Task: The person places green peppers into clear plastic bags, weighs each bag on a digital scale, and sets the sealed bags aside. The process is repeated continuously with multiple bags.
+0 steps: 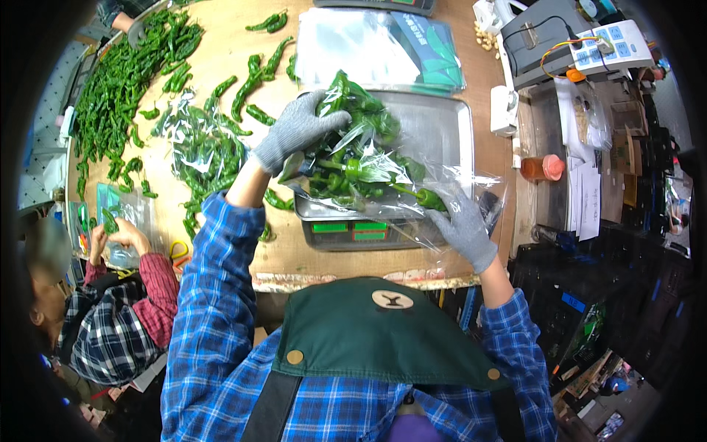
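A clear plastic bag of green peppers (359, 166) lies across the metal pan (442, 124) of a digital scale (359, 235). My left hand (304, 130), in a grey knit glove, grips the bag's upper left side, its thumb over the film. At the bag's lower right my gloved right hand (464, 226) has its fingertips on a single green pepper (431, 199), whose stem points left. Loose film spreads around that hand; whether it also pinches the film is unclear. Glare on the plastic hides some peppers inside.
Left of the scale lies another clear bag of peppers (204, 146), with a large pepper heap (132, 83) beyond. Flat packaging bags (381, 50) are stacked behind the pan. A co-worker (116, 320) handles a pepper at left. A power strip (610, 47) and pink-capped bottle (544, 167) are at right.
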A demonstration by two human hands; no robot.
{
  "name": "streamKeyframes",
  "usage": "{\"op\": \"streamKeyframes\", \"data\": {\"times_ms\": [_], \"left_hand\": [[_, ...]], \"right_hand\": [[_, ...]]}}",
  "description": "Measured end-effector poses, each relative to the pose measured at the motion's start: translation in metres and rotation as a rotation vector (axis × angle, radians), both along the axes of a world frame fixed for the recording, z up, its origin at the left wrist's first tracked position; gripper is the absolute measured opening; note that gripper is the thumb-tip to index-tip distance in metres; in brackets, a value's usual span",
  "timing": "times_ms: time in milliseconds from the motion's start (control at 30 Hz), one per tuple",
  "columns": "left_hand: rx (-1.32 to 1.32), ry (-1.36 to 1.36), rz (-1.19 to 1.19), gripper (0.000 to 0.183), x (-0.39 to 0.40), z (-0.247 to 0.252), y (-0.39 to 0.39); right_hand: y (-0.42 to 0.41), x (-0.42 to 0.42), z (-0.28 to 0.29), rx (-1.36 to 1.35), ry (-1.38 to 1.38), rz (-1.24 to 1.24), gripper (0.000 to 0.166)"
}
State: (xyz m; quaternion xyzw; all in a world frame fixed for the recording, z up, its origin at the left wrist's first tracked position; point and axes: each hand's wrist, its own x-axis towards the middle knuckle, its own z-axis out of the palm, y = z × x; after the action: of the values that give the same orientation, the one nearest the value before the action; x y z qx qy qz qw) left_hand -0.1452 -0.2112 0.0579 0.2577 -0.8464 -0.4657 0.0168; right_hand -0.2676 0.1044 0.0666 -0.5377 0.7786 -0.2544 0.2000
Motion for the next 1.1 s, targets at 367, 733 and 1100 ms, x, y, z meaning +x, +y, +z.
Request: {"op": "streamKeyframes", "data": {"times_ms": [367,733,1100], "left_hand": [[0.102,0.005,-0.027,0.051,-0.009,-0.022,-0.027],[0.116,0.483,0.691,0.031,0.145,-0.015,-0.062],[-0.247,0.136,0.579,0.024,0.141,-0.102,0.020]], "right_hand": [[-0.047,-0.002,-0.013,-0.189,0.289,-0.042,0.045],[-0.080,0.021,-0.008,-0.105,0.236,0.078,0.046],[0.030,0.007,0.028,0.119,-0.143,-0.346,0.026]]}}
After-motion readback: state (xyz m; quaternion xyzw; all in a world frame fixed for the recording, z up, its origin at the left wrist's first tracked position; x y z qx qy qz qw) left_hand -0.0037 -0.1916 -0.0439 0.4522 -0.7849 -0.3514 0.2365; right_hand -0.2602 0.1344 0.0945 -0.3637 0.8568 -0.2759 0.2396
